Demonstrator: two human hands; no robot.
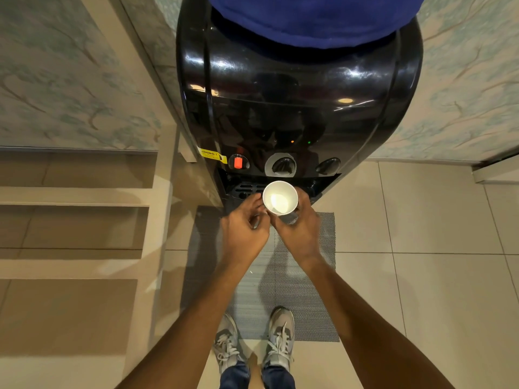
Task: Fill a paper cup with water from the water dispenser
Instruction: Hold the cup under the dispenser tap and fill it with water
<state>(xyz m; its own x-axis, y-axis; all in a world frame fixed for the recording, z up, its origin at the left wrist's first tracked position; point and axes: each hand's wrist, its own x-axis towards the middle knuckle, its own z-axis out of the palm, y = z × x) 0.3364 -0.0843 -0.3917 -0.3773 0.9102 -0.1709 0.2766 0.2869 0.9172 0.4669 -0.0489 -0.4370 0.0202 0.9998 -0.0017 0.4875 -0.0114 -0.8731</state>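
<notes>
**Paper cup held just short of the centre tap**

At the far left, beige stair treads (75, 197) are seen beside patterned wallpaper. The black water dispenser (297, 88) stands against the wall, its casing glossy and rounded, with a blue bottle (306, 18) seated on top. Along its front, from left to right, a yellow warning label (212, 155), a red tap lever (238, 162), a centre tap (281, 165) ringed in grey, and a dark right-hand tap (327, 166) are set in a row above the slotted drip tray (244, 189).

The left hand (243, 231) is held with fingers loosely curled, its fingertips touching or nearly touching the cup's left wall; whether any weight is carried by it cannot be told. The white paper cup (280, 197) is kept upright, its long axis vertical and its round mouth open to the camera, a pale matte interior catching the light. No water can be made out inside it. The right hand (299, 228) is wrapped around the cup's lower right side and appears to bear it.

The cup lies directly ahead of both hands, just in front of and below the centre tap, over the tray's near edge. A short push forward is judged to be needed so that the mouth sits under the spout. Thin paper walls are likely to buckle if squeezed. A grey woven mat (309, 276) covers the tiled floor (435, 234) beneath, where grey sneakers (280, 335) are planted.
</notes>
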